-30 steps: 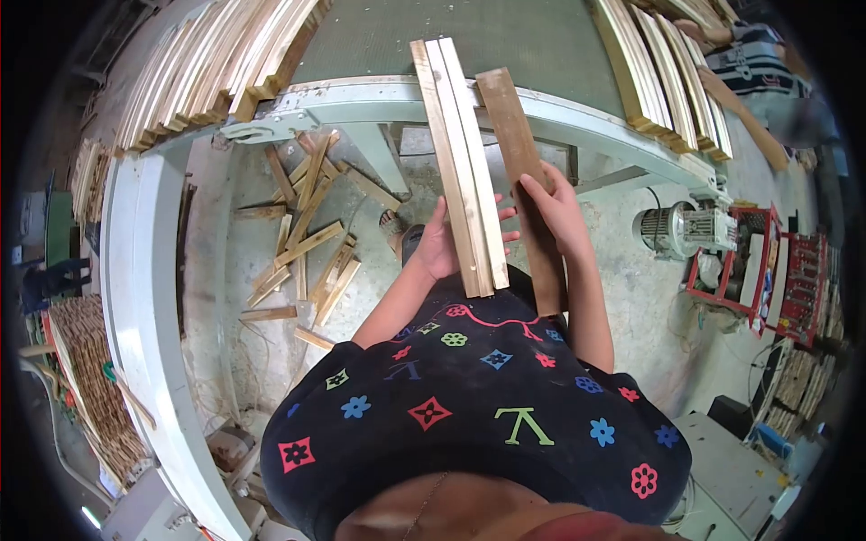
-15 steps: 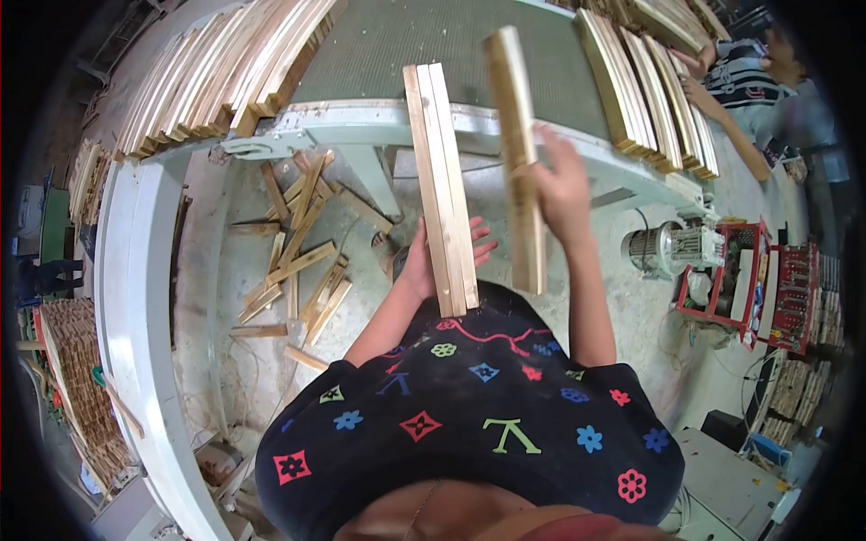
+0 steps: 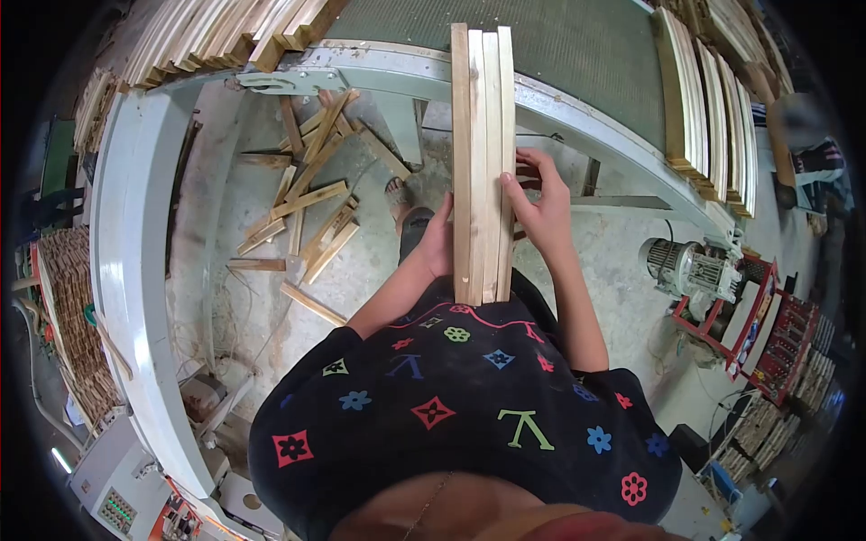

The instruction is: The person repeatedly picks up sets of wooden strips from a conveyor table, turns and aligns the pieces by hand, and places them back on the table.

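A bundle of several pale wooden strips (image 3: 485, 162) stands side by side in front of my body, its lower end close to my shirt. My left hand (image 3: 439, 238) is wrapped against the left side and underside of the bundle; most of its fingers are hidden behind the wood. On the right edge, my right hand (image 3: 541, 200) grips with the thumb on the front face and the fingers curled behind. The far end of the bundle overlaps the green conveyor belt (image 3: 577, 68) from my viewpoint.
Stacked strips lie on the belt's left (image 3: 207, 36) and right (image 3: 713, 117). A pale metal frame (image 3: 144, 270) runs down the left. Loose wood offcuts (image 3: 307, 198) litter the floor. A motor (image 3: 672, 263) and a red rack (image 3: 767, 334) stand right. Another person (image 3: 816, 167) is at far right.
My right hand has brought a separate strip leftward against the others, and it now sits in the bundle. My view has shifted, and the person at far right is less visible.
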The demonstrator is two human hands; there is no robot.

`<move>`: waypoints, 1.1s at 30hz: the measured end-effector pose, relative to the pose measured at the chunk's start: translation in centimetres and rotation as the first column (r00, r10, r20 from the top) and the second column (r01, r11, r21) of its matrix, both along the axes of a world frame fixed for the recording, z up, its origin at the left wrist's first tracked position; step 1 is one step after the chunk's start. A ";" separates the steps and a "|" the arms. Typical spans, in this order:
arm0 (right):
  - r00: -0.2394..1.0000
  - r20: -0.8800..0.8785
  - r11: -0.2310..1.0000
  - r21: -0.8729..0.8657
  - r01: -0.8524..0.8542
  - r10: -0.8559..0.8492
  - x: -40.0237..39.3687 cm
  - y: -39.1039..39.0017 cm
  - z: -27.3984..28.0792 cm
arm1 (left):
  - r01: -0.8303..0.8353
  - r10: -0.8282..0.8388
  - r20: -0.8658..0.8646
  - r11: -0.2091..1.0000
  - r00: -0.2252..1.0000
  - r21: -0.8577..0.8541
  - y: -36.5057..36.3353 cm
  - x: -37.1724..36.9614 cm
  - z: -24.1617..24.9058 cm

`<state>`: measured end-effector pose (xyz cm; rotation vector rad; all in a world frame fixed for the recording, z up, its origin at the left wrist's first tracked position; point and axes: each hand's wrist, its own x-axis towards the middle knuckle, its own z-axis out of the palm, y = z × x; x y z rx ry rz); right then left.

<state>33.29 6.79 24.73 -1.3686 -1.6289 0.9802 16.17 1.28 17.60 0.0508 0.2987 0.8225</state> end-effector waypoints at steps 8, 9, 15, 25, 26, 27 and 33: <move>0.870 0.493 0.949 0.282 -0.143 -0.016 -5.4 1.9 3.0 | -0.025 0.017 -0.087 0.996 0.996 -0.089 1.3 -2.1 -2.0; 0.855 0.517 0.951 0.283 -0.122 -0.044 -6.9 2.8 2.7 | -0.052 0.043 -0.168 0.997 0.985 -0.055 2.3 -2.2 -0.9; 0.823 0.564 0.977 0.208 -0.053 -0.076 -13.9 15.3 3.6 | -0.162 0.162 -0.032 0.987 0.986 0.003 10.6 -6.9 0.9; 0.937 -0.349 0.997 -0.074 0.009 -0.034 -16.7 33.9 3.8 | -0.164 0.092 -0.681 0.986 0.727 -0.042 4.9 -18.9 -10.9; 0.950 -0.306 0.997 -0.045 0.057 -0.068 -14.4 32.1 3.7 | -0.161 0.004 -0.811 0.981 0.585 -0.111 2.9 -20.0 -14.0; 0.972 -0.213 0.992 0.056 0.111 -0.096 -11.3 30.8 2.9 | -0.136 -0.125 -0.864 0.967 0.488 -0.217 0.8 -21.2 -17.1; 0.205 0.641 0.634 0.561 0.533 -0.740 10.8 20.8 4.5 | 0.017 -0.376 -0.880 0.922 0.292 -0.388 -10.9 -24.7 -18.2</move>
